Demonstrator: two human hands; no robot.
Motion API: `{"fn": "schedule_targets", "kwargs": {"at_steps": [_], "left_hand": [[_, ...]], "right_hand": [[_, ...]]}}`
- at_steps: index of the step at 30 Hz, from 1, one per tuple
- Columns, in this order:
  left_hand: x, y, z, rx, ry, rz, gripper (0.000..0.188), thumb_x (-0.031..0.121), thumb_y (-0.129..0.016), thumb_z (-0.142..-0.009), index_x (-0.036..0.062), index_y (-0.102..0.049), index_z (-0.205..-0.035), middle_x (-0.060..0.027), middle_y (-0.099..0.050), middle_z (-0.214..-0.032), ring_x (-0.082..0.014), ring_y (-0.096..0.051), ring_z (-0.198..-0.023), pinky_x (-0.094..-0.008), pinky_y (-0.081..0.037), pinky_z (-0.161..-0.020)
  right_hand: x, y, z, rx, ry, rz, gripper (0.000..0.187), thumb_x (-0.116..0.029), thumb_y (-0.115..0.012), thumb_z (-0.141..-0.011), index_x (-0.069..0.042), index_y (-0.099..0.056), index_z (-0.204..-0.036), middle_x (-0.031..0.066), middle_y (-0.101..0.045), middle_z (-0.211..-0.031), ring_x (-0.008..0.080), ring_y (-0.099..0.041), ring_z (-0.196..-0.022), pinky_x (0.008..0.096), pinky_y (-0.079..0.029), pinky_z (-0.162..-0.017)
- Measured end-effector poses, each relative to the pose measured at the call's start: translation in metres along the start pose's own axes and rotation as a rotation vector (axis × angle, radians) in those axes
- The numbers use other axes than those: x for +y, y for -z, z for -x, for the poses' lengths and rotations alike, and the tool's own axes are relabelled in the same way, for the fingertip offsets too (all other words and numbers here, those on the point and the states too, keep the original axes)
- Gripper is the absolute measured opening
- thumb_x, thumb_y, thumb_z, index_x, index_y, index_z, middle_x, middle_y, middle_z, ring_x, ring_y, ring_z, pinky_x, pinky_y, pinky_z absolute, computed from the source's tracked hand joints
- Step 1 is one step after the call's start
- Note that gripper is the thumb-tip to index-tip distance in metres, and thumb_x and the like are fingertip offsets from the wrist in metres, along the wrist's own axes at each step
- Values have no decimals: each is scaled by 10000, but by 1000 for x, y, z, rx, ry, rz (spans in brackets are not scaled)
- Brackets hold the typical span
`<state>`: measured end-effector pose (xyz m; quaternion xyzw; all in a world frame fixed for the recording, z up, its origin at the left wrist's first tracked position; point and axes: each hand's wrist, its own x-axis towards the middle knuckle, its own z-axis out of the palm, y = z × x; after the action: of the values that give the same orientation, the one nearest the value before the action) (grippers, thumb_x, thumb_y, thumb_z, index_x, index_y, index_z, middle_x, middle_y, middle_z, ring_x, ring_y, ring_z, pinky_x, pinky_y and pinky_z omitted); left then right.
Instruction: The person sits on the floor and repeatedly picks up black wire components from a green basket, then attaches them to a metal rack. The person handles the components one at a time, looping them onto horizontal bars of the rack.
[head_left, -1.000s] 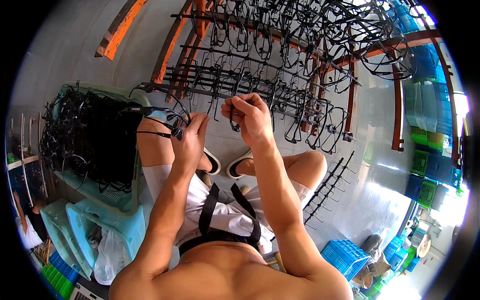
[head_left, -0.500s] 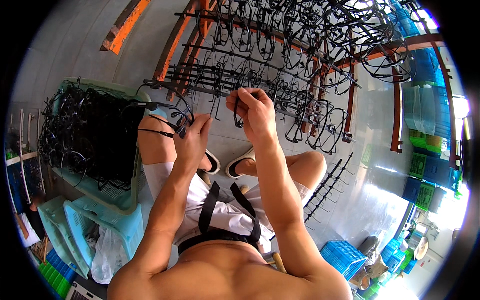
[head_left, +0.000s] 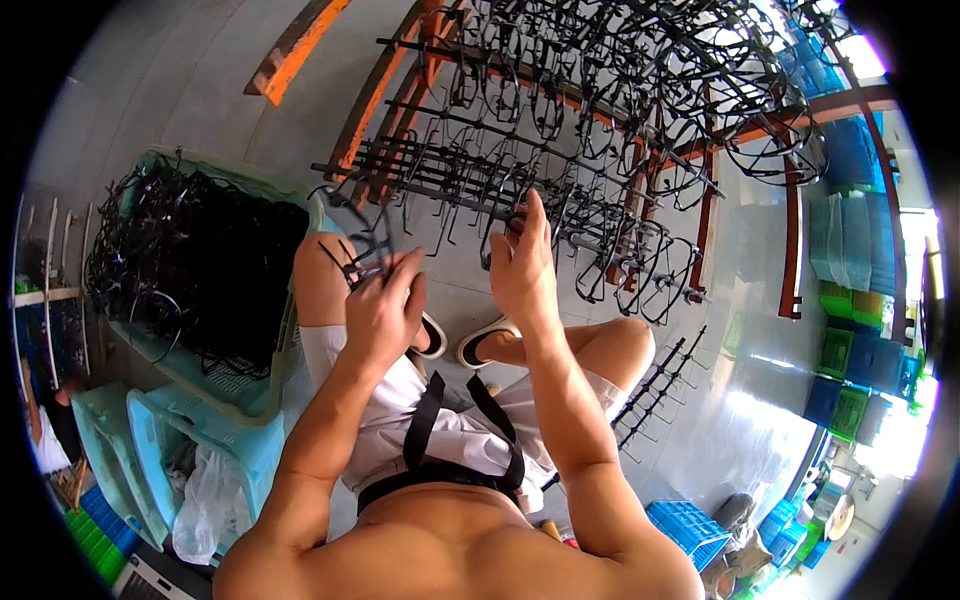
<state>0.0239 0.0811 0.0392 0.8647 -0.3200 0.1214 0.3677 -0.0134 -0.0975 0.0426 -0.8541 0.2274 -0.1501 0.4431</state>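
Observation:
Several thin black looped frames [head_left: 381, 236], something like eyeglass frames, stick out of my left hand [head_left: 384, 312], whose fingers are closed round them. My right hand [head_left: 525, 272] is raised close to a black bar with hooks [head_left: 458, 202], its index finger stretched upward and the fingers apart. A dark part shows just behind its fingers; I cannot make out whether they touch it. Similar black frames [head_left: 648, 268] hang along the bar to the right of this hand. On its left stretch, thin bare hooks point down.
An orange metal rack [head_left: 372, 98] carries more hooked bars and a dense mass of black frames [head_left: 690, 75]. At left, a pale green crate [head_left: 250, 392] is heaped with black frames. Light blue stools [head_left: 190, 420] stand below it. A hooked bar [head_left: 660, 385] leans at right.
My right hand has gone from pinched fingers round a black frame at the bar to outstretched fingers. My left hand has turned and come slightly lower, still with its frames. The view has shifted slightly.

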Motion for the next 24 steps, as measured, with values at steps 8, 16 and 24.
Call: {"fn": "schedule_targets", "kwargs": {"at_steps": [8,16,24], "left_hand": [[-22,-44,-1,-102,28,-84,172,114,-666,-791,103,-668,-963,-111,-648,-771,-302,-625,-662,-372,-522,-592],[-17,-43,-4,-88,42,-85,155,83,-652,-779,98,-674,-933,-113,-652,-785,-294,-632,-689,-368,-523,-608],[-27,-53,2,-61,10,-47,152,87,-651,-783,98,-676,-933,-120,-637,-762,-300,-625,-677,-371,-516,-596]], "right_hand": [[20,-31,68,190,-39,-61,298,-35,-504,-901,66,-418,-1167,233,-476,-1069,320,-558,-870,371,-482,-779],[38,-59,45,248,-329,-389,326,-249,-455,-973,51,-582,-961,160,-604,-873,242,-607,-703,355,-490,-671],[34,-50,38,290,-325,-314,351,-267,-508,-939,37,-636,-819,147,-636,-800,235,-623,-676,327,-470,-629]]}}
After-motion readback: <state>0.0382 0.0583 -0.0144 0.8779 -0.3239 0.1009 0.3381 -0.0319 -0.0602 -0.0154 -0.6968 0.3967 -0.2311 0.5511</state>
